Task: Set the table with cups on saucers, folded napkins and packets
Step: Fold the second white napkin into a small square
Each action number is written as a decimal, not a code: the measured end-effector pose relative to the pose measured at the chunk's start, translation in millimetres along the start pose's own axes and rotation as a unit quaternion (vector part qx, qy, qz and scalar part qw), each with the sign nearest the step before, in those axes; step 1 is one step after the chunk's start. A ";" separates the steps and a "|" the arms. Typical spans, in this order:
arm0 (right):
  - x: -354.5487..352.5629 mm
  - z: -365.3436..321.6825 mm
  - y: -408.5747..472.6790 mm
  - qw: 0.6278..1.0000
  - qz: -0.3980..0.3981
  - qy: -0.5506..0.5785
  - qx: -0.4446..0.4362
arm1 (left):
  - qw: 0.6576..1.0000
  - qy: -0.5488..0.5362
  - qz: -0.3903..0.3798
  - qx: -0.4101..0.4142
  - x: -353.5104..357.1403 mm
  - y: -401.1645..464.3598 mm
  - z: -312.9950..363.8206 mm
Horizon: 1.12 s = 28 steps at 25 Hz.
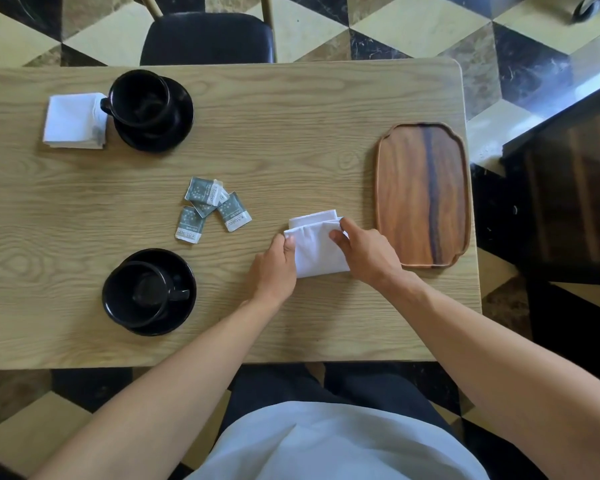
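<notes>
At the far left of the wooden counter (291, 133) a folded white napkin (73, 121) lies touching a black saucer (174, 133) that carries a black cup (137, 98). Nearer the front edge, a second black cup (136, 294) sits on its own saucer (184, 271). Four grey packets (212, 207) lie loosely overlapping mid-counter. The left hand (274, 268) pinches the left edge of a second white napkin (317, 247), the right hand (364, 249) pinches its right edge. A wooden tray (423, 195) lies just right.

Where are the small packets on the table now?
In the head view, the packets lie loose near the table's middle, between the two black cups, left of the napkin being folded.
</notes>
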State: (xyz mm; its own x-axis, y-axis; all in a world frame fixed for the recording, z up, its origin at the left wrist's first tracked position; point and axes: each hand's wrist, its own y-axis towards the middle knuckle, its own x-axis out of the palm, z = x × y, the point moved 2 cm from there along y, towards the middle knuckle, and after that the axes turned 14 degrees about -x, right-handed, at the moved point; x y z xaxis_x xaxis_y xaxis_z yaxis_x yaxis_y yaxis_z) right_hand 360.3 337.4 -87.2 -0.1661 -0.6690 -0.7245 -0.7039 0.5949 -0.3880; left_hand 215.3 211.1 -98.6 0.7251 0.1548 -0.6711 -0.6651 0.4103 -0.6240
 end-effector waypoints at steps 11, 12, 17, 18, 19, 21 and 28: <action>-0.9 1.2 23.3 0.985 0.090 0.147 0.011 | 0.991 -0.122 0.056 -0.007 -11.0 14.6 9.1; -0.6 1.1 25.4 0.982 0.089 0.163 0.023 | 0.991 -0.123 0.059 -0.008 -11.2 16.6 10.5; -1.8 0.9 28.0 0.977 0.107 0.185 0.021 | 0.992 -0.111 0.051 -0.007 -9.1 18.2 13.3; -1.7 -0.2 26.8 0.974 0.122 0.193 0.007 | 0.992 -0.114 0.051 0.012 -10.7 18.2 14.7; -1.4 -0.7 25.8 0.970 0.137 0.198 -0.007 | 0.991 -0.108 0.055 0.050 -13.0 19.0 17.0; -1.0 -1.2 23.6 0.965 0.156 0.209 -0.012 | 0.985 -0.062 0.044 0.153 -17.3 23.2 26.3; -1.4 4.0 17.7 0.957 0.146 0.251 0.000 | 0.978 -0.108 -0.157 0.086 -22.2 43.8 63.0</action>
State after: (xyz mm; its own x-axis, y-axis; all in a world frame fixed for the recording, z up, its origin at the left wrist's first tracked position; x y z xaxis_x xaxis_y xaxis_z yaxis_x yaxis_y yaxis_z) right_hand 350.9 350.7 -95.3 -0.6666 -0.6042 -0.4366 -0.5769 0.7890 -0.2113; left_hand 181.4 282.3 -85.8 0.9221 0.1750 -0.3452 -0.3767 0.6100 -0.6971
